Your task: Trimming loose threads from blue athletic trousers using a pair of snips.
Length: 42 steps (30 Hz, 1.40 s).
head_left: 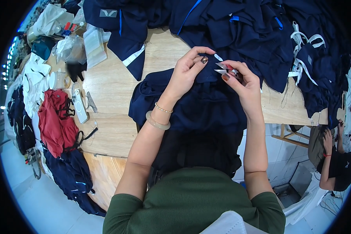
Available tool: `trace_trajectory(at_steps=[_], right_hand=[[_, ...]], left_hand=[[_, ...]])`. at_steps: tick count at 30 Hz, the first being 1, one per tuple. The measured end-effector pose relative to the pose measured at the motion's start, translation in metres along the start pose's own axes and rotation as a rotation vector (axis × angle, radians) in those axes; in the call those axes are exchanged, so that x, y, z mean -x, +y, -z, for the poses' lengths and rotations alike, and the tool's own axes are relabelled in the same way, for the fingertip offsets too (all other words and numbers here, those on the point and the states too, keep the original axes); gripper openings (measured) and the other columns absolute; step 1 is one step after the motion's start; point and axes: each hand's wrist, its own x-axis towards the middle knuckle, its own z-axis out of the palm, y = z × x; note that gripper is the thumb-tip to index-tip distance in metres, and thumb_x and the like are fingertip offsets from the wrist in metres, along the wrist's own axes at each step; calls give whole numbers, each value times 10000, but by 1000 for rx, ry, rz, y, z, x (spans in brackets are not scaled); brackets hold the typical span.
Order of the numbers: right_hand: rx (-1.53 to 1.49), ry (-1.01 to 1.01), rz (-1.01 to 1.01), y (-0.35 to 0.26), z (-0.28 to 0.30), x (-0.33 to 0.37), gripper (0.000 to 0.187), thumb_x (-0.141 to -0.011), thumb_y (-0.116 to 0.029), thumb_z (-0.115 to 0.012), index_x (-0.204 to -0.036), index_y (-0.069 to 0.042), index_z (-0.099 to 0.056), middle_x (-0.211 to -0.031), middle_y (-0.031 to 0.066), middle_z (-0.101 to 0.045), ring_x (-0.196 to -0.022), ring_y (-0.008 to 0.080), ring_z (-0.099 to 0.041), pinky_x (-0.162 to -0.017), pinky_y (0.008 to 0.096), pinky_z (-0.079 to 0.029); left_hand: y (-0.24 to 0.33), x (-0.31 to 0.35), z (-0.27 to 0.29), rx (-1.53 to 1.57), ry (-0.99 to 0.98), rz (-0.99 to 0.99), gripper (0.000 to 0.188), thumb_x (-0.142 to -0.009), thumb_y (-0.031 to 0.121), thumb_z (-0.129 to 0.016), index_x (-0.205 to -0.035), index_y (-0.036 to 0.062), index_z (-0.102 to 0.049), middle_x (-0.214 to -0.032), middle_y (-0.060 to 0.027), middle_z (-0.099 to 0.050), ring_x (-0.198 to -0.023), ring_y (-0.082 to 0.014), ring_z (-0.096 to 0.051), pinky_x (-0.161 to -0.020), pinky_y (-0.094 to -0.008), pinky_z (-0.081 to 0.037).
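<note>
A dark navy garment (pixel 183 113) lies bunched over the table's near edge and my lap. At its far edge my left hand (pixel 187 72) is closed with thumb and forefinger on the cloth; the exact spot they grip is partly hidden. Beside it, my right hand (pixel 243 84) holds a small pair of thread snips (pixel 224 69), with red showing near the grip. The metal blades point left toward my left fingertips and look parted. A small white tag (pixel 218 57) shows just beyond the blades, between the two hands.
More navy garments (pixel 238 35) with blue and white trim are heaped along the far side. On the left of the wooden table (pixel 109 132) lie a red garment (pixel 58 124), a white phone (pixel 80 106) and plastic bags (pixel 71 48). Another person (pixel 337 167) sits at right.
</note>
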Motion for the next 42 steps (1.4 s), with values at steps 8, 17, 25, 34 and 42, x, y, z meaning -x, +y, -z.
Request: trace_trajectory(at_steps=[8,17,25,34,42], right_hand=[[439,85,224,0,6,-7,331,-805,-130,-766,-1121,-76,-683,-854,24,-585,-757,96,-507,-715,241,-428],[374,-23,236,0,-24,-4,170,-785,16,-710,-947,-21,-673,-798,60,-635,-767,175,-577,-701,258,-470],[-557,248,-113,19,13,5,100,-925,-86,-664,-872,-3,-647,-860,16,-650,-698,35,-477,-637,189,-380],[155,119,40,-4,-3,5,260,-877,-219,-718,-1026,-35,-611,-865,57,-543,-781,184,-473,-715,293,-400],[542,79,262,-4,-1,3,228,-796,-248,-764,-911,-79,-663,-808,15,-555,-812,216,-465,-754,338,-352]], left_hand=[[6,3,-1,-67,-13,-48,276,-966,-14,-456,-1213,13,-576,-968,14,-581,-876,-27,-504,-824,-169,-407],[5,2,5,-149,-61,-8,356,-956,-28,-444,-1303,6,-512,-970,-5,-584,-866,-38,-505,-826,-168,-399],[-5,1,17,-41,-58,28,340,-974,18,-496,-1314,11,-508,-905,21,-573,-810,-17,-481,-793,-143,-377],[-2,2,14,-57,-67,20,410,-946,98,-637,-1330,29,-512,-835,45,-576,-792,-11,-477,-767,-146,-369],[3,5,13,-81,-98,24,404,-957,159,-638,-1324,33,-527,-827,45,-573,-790,-12,-482,-767,-149,-366]])
